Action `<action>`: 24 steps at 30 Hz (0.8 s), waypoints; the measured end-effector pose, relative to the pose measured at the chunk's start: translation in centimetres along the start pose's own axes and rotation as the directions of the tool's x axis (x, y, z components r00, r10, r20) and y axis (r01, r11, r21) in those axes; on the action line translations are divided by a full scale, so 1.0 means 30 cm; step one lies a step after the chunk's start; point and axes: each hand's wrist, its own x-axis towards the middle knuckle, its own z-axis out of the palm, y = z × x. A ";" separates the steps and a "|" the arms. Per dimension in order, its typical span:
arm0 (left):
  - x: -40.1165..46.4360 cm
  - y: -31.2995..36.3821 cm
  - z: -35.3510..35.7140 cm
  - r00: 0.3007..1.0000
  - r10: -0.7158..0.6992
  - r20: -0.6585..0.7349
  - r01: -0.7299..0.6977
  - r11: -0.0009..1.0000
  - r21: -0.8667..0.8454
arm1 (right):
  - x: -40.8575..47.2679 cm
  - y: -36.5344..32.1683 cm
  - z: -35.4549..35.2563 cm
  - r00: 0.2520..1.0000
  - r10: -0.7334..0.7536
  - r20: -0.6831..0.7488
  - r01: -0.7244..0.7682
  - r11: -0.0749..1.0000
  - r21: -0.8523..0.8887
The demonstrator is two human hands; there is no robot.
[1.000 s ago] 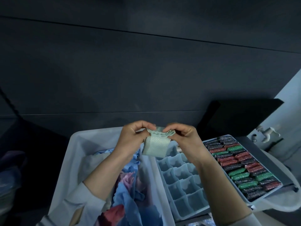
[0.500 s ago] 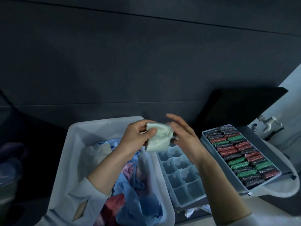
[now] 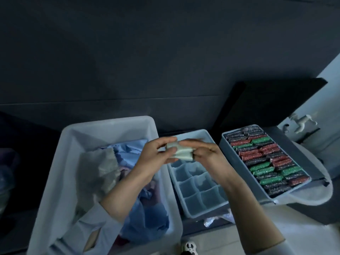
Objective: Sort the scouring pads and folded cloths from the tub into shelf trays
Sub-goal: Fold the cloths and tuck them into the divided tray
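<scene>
1. Head view, the hands: the left hand (image 3: 156, 155) and the right hand (image 3: 206, 153) meet above the gap between the tub and the middle tray; both grasp one folded cloth (image 3: 181, 153), pale green and bunched into a small wad; the left thumb and fingers pinch its left end; the right fingers curl round its right end; the cloth is held in the air, touching neither container, just above the far end of the divided tray.

2. Head view, the tub (image 3: 73, 144): a large pale plastic bin on the left; inside lies a loose heap of cloths (image 3: 147, 208), mostly light blue, with a grey-white one (image 3: 104, 168) against the left side and pink and dark red pieces half buried; the left forearm crosses over this heap; a light sleeve (image 3: 88, 230) covers the arm near the lower edge.

3. Head view, the divided tray (image 3: 195, 183): a pale blue tray split into small square compartments, just to the right of the tub; the compartments that show hold nothing I can make out; its far end is partly hidden behind the hands.

4. Head view, the pad tray (image 3: 226, 142): a grey tray further right, set at an angle; it is packed with scouring pads (image 3: 266, 162) in glittery red, green and dark wrapping, lying in close rows; it stands apart from the divided tray, with the right forearm between them.

5. Head view, surroundings: a dark wall (image 3: 147, 61) fills the upper part; a white tap (image 3: 301, 122) shows at the far right.
</scene>
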 end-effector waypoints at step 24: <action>0.092 -0.535 0.402 0.948 0.191 -0.255 0.241 0.093 0.966 | 0.431 0.318 -0.228 0.953 -0.080 0.292 0.269 0.666 -0.696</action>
